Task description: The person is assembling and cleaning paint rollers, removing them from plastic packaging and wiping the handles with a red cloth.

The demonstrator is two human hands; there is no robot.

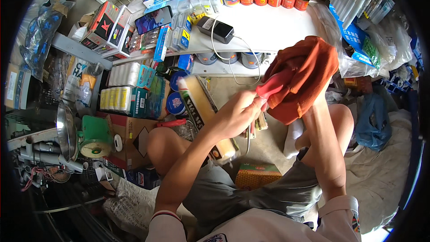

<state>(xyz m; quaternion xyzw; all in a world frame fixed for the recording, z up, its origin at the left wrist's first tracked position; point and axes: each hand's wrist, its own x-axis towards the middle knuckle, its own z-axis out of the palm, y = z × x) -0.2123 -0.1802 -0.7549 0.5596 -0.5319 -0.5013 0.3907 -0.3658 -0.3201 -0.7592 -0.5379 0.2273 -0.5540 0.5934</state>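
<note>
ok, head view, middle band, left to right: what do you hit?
Metal bowl → green tape dispenser → paint roller → left hand on the roller's red handle → orange cloth over the right hand → blue bag.

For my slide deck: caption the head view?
Left hand grips a paint roller; right hand wipes its red handle with an orange cloth.
</note>
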